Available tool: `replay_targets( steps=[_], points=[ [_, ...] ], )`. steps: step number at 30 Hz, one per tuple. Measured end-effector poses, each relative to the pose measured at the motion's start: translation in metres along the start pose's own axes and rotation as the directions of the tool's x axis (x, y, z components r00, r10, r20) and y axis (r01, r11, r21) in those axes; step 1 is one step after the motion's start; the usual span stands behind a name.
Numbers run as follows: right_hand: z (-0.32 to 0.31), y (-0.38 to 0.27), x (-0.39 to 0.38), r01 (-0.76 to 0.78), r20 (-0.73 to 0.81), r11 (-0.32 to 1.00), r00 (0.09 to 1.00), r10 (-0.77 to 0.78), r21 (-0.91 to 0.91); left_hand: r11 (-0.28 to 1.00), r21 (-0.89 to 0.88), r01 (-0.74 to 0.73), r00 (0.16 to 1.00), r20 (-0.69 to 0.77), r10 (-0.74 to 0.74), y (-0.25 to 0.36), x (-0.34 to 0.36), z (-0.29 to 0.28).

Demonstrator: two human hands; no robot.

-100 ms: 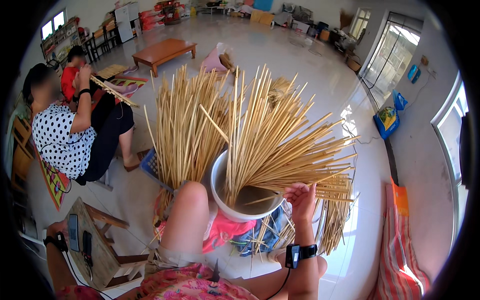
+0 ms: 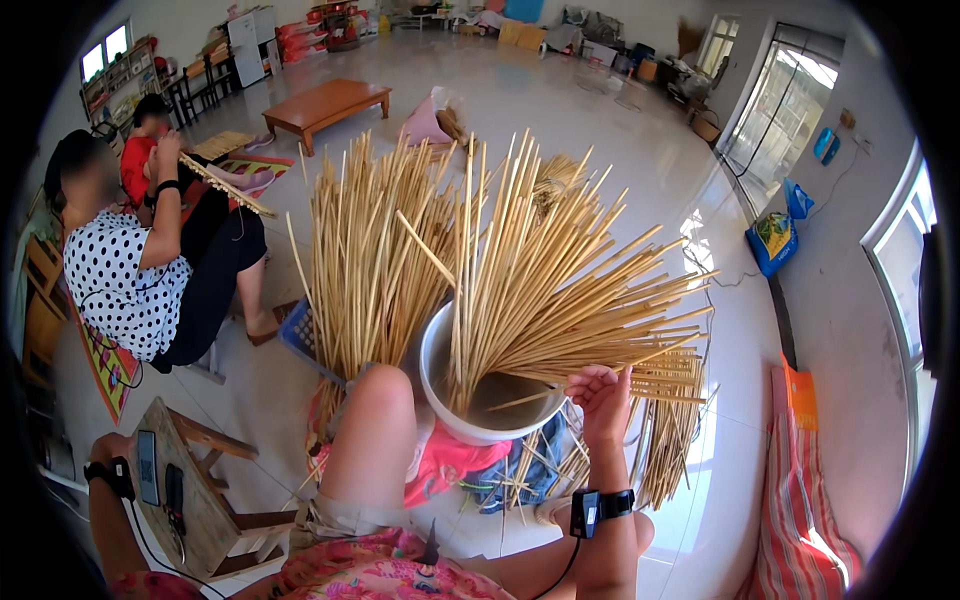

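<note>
Long dry straw stalks fan out of a white basin in front of my knees. My right hand is at the basin's right side, palm up, fingers curled and thumb pressed against the lower end of a stalk. Far left, my left hand hangs beside a wooden stool; its fingers are not clear. A phone and a dark slim tool lie on that stool. More upright stalks stand in a blue basket left of the basin.
Loose stalks lie to the right of the basin, and pink cloth is under it. At left a seated person holds a braided strip. A low wooden table stands beyond; a striped bag leans at right.
My left hand has shifted slightly up and outward beside the stool. My right hand and the stalks look the same.
</note>
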State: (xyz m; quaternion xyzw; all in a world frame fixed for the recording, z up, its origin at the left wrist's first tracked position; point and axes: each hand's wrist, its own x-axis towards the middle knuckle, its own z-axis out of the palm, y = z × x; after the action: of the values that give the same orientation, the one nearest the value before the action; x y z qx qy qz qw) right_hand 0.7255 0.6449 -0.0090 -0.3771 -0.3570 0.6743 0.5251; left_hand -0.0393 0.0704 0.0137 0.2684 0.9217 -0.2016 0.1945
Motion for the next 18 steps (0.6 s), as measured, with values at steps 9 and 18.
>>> replay_targets(
  steps=[9, 18],
  points=[
    [-0.020, -0.012, 0.006, -0.028, -0.049, 0.258, 0.996, -0.073, -0.966, 0.792, -0.163, -0.588, 0.797, -0.286, 0.532, 0.307, -0.064, -0.200],
    [-0.044, -0.013, 0.008, -0.033, -0.078, 0.255, 0.983, -0.167, -0.966, 0.127, -0.168, -0.978, 0.124, 0.028, 0.992, 0.617, -0.127, -0.219]
  ],
)
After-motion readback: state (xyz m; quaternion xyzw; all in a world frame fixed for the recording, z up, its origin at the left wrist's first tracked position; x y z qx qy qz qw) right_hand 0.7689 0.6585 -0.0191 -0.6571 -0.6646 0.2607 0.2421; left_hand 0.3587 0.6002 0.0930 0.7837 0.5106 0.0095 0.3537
